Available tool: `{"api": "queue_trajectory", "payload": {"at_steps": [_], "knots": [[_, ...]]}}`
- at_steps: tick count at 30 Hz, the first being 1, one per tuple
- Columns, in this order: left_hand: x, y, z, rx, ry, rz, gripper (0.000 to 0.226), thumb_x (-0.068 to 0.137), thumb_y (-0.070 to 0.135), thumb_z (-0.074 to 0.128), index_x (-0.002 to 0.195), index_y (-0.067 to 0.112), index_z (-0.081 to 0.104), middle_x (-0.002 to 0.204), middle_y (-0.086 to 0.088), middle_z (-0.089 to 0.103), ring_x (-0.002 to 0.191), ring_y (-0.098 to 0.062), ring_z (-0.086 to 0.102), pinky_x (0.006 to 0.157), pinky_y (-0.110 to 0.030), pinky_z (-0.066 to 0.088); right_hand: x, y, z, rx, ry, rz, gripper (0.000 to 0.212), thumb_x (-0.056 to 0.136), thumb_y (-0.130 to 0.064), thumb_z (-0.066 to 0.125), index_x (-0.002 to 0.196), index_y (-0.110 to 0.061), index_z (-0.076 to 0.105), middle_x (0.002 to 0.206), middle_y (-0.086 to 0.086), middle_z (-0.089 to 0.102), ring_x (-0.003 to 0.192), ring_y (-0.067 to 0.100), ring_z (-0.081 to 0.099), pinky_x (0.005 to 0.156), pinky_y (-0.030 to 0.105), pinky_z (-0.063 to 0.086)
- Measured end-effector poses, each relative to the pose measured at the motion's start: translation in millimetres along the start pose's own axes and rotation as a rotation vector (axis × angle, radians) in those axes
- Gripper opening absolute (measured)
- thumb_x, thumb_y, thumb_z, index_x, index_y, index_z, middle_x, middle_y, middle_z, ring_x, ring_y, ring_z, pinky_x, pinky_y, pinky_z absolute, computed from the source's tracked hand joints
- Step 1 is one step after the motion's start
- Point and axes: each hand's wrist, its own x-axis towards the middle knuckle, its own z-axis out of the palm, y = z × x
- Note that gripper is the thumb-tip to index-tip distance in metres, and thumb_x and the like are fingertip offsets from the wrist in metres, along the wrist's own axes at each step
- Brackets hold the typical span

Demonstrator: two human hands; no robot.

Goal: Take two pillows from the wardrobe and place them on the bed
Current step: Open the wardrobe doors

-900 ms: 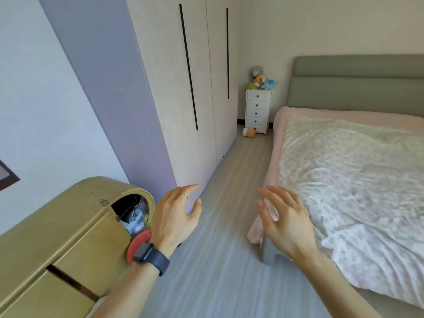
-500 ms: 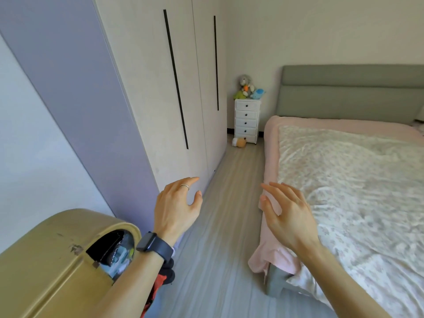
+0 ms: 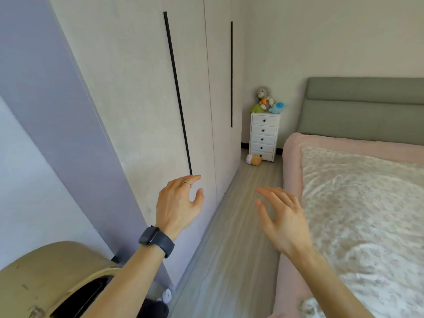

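From the head camera, the person has stepped closer to the wardrobe (image 3: 142, 92) than a moment ago, and its doors are shut. The left hand (image 3: 177, 204) now sits just below the long black handle (image 3: 177, 92), fingers spread wide and holding nothing. The right hand (image 3: 283, 220) is wide and empty too, beside the bed (image 3: 358, 203). No pillows show, so I think they are inside. Opening the door looks like the next job.

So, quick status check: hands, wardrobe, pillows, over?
Left hand and right hand both open, holding nothing. Wardrobe doors shut, left fingers near the door's black handle strip. No pillows in sight. Floor ahead clear.
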Motion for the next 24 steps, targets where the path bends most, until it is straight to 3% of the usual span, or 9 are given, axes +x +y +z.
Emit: {"api": "queue_trajectory", "payload": {"at_steps": [9,17,24], "knots": [[159,-19,45,0.089,0.147,-0.082,0.04,0.089,0.037,0.054,0.128,0.029,0.061,0.129,0.007,0.064,0.121,-0.019,0.056,0.096,-0.038,0.048,185,34,65,0.079,-0.071,-0.129,0.046,0.094,-0.051,0.04,0.128,-0.031,0.065,0.132,-0.009,0.064,0.128,0.02,0.051,0.105,0.042,0.044],[289,-54,58,0.249,0.326,-0.083,0.047,0.089,0.043,0.045,0.132,0.029,0.058,0.142,0.002,0.054,0.135,-0.021,0.042,0.109,-0.042,0.038,323,26,146,0.201,-0.138,-0.272,0.051,0.096,-0.055,0.036,0.138,-0.035,0.056,0.143,-0.011,0.055,0.138,0.014,0.041,0.112,0.039,0.04],[409,-76,49,0.469,0.5,0.002,0.051,0.092,0.043,0.045,0.137,0.023,0.056,0.153,-0.004,0.042,0.143,-0.025,0.032,0.119,-0.051,0.012,452,0,218,0.259,-0.158,-0.412,0.051,0.099,-0.054,0.03,0.146,-0.04,0.044,0.156,-0.015,0.038,0.145,0.01,0.029,0.116,0.033,0.034]]}}
